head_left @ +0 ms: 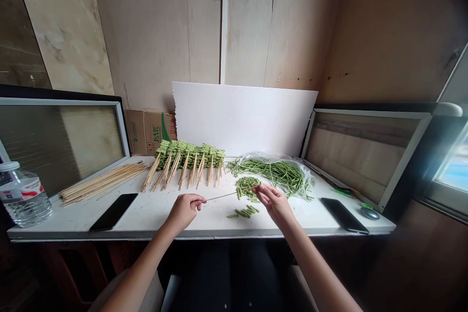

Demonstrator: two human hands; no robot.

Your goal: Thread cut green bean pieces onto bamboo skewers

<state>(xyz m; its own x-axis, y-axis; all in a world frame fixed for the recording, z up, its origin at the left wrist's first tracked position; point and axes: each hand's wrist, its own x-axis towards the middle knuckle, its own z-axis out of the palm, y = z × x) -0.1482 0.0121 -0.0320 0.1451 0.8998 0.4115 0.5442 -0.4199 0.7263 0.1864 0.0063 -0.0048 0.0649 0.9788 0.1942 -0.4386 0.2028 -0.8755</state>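
My left hand (pixel 187 210) is closed around one end of a thin bamboo skewer (pixel 224 196), which slants up to the right across the table. At its far end the fingertips of my right hand (pixel 272 200) are pinched together; whether a bean piece is between them is too small to tell. Just behind that end lies a small heap of cut green bean pieces (pixel 247 185), and several loose bean pieces (pixel 244 212) lie nearer to me. Filled bean skewers (pixel 190 156) are stacked at the back left, their bare sticks pointing towards me.
Long green beans (pixel 274 170) lie in a clear plastic bag at the back right. Bare skewers (pixel 102 183), a phone (pixel 114 212) and a water bottle (pixel 25 200) stand or lie left. Another phone (pixel 344 215) and a mouse (pixel 369 213) lie right. A white foam board (pixel 244 117) stands behind.
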